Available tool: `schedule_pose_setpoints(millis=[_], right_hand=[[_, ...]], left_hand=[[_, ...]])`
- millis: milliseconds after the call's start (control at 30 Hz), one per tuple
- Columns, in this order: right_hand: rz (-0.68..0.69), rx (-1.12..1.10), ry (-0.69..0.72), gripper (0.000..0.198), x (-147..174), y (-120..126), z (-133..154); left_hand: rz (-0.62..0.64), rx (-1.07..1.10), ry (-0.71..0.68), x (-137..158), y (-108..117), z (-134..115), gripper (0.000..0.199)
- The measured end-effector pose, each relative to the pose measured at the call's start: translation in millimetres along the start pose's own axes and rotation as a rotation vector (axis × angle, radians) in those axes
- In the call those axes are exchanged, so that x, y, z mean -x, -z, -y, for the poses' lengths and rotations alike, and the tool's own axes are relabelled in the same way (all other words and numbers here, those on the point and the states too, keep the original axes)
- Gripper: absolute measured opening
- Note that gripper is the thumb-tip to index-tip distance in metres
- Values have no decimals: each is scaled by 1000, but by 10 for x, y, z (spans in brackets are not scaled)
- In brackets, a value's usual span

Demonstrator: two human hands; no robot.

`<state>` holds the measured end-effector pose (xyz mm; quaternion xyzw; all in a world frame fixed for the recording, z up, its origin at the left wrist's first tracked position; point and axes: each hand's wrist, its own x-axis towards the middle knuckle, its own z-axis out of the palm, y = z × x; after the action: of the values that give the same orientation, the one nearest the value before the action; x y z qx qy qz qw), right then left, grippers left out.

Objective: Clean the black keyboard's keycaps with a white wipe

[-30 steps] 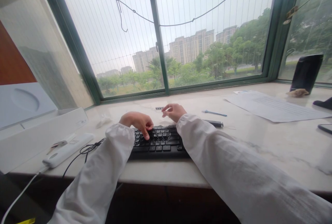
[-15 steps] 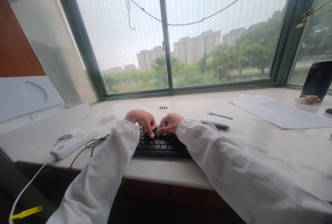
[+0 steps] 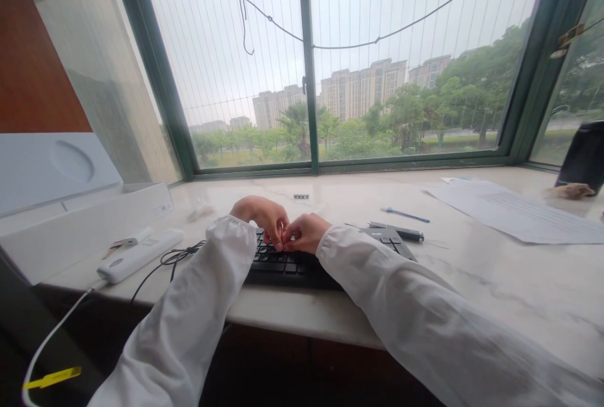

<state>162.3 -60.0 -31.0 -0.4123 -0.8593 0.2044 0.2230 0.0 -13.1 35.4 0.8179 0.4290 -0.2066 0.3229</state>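
Note:
A black keyboard [image 3: 289,277] lies along the near edge of the pale marble-look surface [image 3: 472,294], its right part crossed by my right forearm. Over its upper keys, my left hand [image 3: 265,217] bends down with thumb and fingers drawn together in a pinch. My right hand [image 3: 307,233] meets it from the other side, fingers also pinched, so the fingertips of both hands touch or nearly touch just above the keys. Whatever sits between the fingertips is too small and hidden to make out. White sleeves cover both forearms.
Right of the keyboard lie a dark pen [image 3: 399,231], a thin blue stick [image 3: 406,214] and paper sheets [image 3: 500,209]. A small dark strip [image 3: 301,196] lies behind. At left are a white power strip [image 3: 141,256], a coiled black cable [image 3: 182,255] and a white box [image 3: 141,206].
My right hand has moved slightly left and down, so its fingertips now meet those of my left hand. The view has shifted a little, and more of the keyboard's right end shows.

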Motion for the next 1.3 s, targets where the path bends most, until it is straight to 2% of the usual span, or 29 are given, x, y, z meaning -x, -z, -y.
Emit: schedule_pose_setpoints(millis=[467, 733, 900, 1300], right_hand=[[34, 12, 13, 28, -13, 40, -47], [28, -16, -72, 26, 1, 21, 9], [24, -20, -101, 22, 6, 10, 26], [14, 29, -173, 33, -15, 0, -12]], left_hand=[[-48, -130, 11, -38, -18, -31, 49], [-19, -21, -13, 2, 3, 18, 49], [-9, -32, -16, -39, -12, 15, 48], [-65, -49, 99, -46, -16, 3, 52]])
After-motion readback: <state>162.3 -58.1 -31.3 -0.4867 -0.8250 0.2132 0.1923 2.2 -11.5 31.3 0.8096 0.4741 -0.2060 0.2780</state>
